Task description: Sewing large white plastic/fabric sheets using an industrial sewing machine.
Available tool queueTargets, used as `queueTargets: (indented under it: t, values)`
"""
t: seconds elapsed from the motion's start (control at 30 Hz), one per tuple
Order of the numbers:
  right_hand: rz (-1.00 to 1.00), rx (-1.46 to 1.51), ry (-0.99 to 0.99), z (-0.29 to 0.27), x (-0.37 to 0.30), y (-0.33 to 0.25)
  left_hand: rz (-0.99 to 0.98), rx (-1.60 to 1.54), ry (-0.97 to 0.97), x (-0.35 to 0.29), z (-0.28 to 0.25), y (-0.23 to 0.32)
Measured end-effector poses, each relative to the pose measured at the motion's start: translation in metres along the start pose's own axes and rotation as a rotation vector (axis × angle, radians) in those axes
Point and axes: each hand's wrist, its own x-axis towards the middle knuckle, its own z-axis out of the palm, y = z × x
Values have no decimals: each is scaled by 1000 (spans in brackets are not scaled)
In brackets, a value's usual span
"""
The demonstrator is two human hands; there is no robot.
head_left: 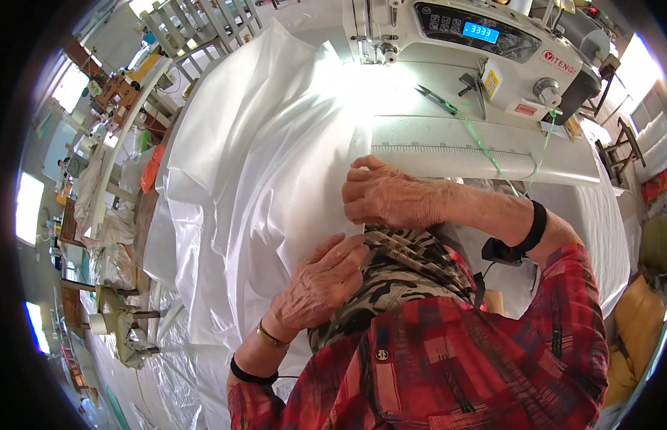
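Observation:
A large white, glossy woven plastic sheet [265,154] drapes over the left of the sewing table and hangs toward my lap. Its right edge runs up to the lit needle area of a white sewing machine [448,36]. Just in front of the table edge, my right hand [394,193] has its fingers curled closed on that sheet edge. Closer to my body, my left hand [322,276] pinches the same edge lower down, its fingers together. The fingertips of both hands are partly hidden by the hands and the sheet.
Thread snips [437,99] lie on the machine bed, right of the needle. A green ribbon [484,147] hangs over the table's ruler strip [448,149]. Grey metal rails [197,32] stand at the back left. A cluttered bench [129,122] is farther left.

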Motion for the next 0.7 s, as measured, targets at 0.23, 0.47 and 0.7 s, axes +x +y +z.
queueTargets:
  t: [0.23,0.47,0.7]
  values:
    - [-73,109,-37,2,10,13,-144,-215,83,6,-7,-9]
    - [-8,146,-27,1,14,44,-282,-360,260,-1,-5,-18]
    - [46,134,-27,2,15,77,-386,-474,232,-12,-3,-27]
